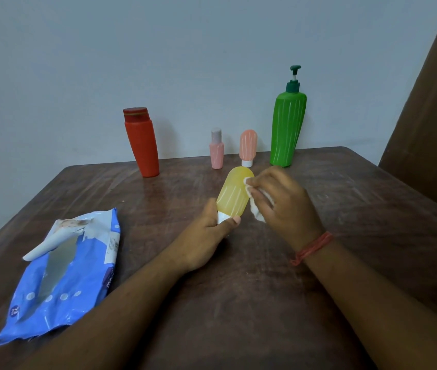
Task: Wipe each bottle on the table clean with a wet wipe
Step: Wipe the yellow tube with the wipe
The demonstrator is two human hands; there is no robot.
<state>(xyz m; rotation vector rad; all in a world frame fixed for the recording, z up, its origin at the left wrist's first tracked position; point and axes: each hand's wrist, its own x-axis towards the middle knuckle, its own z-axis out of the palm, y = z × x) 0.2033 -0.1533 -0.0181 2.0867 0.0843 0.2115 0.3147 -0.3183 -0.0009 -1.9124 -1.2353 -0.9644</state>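
My left hand (209,236) grips the white cap end of a yellow squeeze bottle (233,194), held tilted above the middle of the brown table (345,209). My right hand (284,204) holds a white wet wipe (256,209) bunched in its fingers and presses it against the bottle's right side. At the far edge stand a red bottle (142,145), a small pink bottle (217,150), a peach squeeze bottle (247,146) standing on its white cap, and a tall green pump bottle (287,126).
A blue wet wipe pack (62,276) lies at the front left, its flap open and a white wipe sticking out. A pale wall runs behind the table. A brown chair back (431,116) rises at the right.
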